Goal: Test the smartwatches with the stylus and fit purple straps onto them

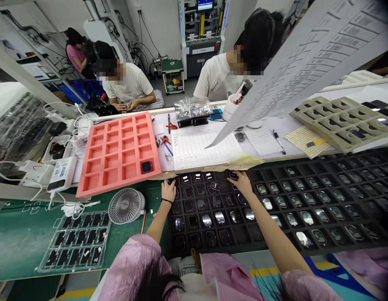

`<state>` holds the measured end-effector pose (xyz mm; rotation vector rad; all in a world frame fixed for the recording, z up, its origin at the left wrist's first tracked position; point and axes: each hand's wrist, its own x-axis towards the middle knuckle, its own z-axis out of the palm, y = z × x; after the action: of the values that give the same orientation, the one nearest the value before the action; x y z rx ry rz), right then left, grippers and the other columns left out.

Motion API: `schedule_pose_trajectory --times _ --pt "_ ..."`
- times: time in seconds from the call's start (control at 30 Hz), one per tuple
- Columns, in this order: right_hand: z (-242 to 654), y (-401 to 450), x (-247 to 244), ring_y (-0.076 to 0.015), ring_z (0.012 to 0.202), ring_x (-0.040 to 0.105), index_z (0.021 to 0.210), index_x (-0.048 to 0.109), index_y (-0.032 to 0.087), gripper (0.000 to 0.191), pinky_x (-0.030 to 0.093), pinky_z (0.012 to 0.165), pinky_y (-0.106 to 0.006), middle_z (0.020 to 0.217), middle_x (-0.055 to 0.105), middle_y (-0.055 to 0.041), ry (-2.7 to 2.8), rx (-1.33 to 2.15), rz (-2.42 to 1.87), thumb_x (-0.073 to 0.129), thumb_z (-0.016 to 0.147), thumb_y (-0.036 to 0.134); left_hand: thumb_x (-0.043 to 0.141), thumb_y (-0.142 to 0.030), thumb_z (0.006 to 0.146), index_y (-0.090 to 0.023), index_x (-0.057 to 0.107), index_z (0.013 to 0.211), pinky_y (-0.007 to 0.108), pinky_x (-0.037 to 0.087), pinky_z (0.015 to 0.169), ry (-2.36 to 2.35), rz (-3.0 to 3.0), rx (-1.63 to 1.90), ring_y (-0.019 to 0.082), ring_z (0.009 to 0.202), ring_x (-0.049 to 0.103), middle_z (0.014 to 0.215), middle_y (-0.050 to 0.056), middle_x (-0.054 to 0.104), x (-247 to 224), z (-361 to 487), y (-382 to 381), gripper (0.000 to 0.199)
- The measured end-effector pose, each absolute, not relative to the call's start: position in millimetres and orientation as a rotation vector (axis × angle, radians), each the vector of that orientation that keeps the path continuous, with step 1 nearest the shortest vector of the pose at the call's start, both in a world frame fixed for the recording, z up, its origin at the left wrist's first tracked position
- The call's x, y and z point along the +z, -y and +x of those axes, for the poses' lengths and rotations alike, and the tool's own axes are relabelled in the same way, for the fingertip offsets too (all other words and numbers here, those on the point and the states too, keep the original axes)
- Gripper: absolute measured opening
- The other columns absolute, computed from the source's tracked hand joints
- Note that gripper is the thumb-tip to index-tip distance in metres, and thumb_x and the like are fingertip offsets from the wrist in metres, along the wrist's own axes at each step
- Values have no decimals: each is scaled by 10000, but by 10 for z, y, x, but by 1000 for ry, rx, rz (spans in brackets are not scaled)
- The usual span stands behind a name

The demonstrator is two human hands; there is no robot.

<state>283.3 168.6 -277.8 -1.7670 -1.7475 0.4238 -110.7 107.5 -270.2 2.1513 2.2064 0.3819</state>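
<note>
Workbench (pixel 21 238): left hand (pixel 168 190), right hand (pixel 242 184) on black tray (pixel 259 246)

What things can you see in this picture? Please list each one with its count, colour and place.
black compartment tray: 1, black, on the green bench mat, under both hands
smartwatches: many, silver or dark, in the black tray's cells
foam tray: 1, pink, on the white shelf, holding one black watch
log sheet: 1, white, on the shelf
beige tray: 1, beige, at the shelf's right
desk fan: 1, white, on the green mat
co-workers: 2, white shirts, beyond the shelf
left hand: 1, black band on the wrist, at the black tray's far edge
right hand: 1, fingers at a dark watch, on the same edge
</note>
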Motion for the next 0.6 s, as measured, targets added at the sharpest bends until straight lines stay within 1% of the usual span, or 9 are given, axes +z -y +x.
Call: schedule_pose_trajectory --times 0.1,0.17,0.23,0.3,0.37,0.43,0.5,0.6 --pt "2812 -1653 -2798 -259 682 616 990 703 121 483 498 665 -397 829 676 -145 1745 417 -1807 595 757 530 441 -176 859 -187 652 1154 414 420 836 -2207 2152 373 263 909 456 1008 143 466 -2684 -1107 -1069 363" --pt "2767 -1679 -2797 -247 665 605 1004 706 113 476 489 663 -385 816 682 -140 1745 397 -1820 558 793 513 445 -173 856 -192 652 1156 412 425 831 -2212 2147 362 264 909 461 1003 140 471 -2671 -1103 -1063 365" --pt "2714 -1704 -2784 -263 731 603 1020 707 111 471 480 698 -394 854 686 -155 1743 361 -1835 515 828 496 446 -171 857 -194 653 1156 411 428 830 -2211 2142 351 266 911 467 1000 141 475 -2658 -1094 -1060 365" --pt "2662 -1706 -2763 -303 861 587 1029 710 120 466 461 756 -429 923 678 -178 1738 313 -1860 471 859 483 444 -170 859 -193 652 1156 415 429 834 -2210 2135 348 271 915 472 999 146 479 -2645 -1085 -1064 363" --pt "2615 -1664 -2738 -341 977 546 1048 708 134 467 435 803 -474 1022 653 -198 1738 273 -1886 437 882 476 442 -167 859 -192 649 1158 422 429 835 -2214 2122 353 275 918 478 998 148 484 -2629 -1084 -1076 364" --pt "2573 -1567 -2711 -359 1052 510 1115 680 146 480 418 832 -506 1147 601 -207 1744 234 -1898 408 899 476 441 -155 855 -193 645 1157 423 429 831 -2219 2107 361 275 913 482 998 147 487 -2606 -1096 -1083 366" --pt "2534 -1413 -2691 -356 1113 486 1197 631 157 490 411 871 -519 1237 542 -202 1762 189 -1867 379 918 472 450 -151 850 -188 643 1152 416 429 829 -2208 2097 374 270 906 485 998 144 486 -2577 -1109 -1068 360" --pt "2455 -1138 -2686 -320 1173 476 1252 584 180 461 396 955 -512 1269 519 -179 1821 170 -1725 361 942 437 474 -181 847 -162 628 1142 419 423 862 -2166 2069 469 270 933 480 1004 138 475 -2527 -1039 -982 333"
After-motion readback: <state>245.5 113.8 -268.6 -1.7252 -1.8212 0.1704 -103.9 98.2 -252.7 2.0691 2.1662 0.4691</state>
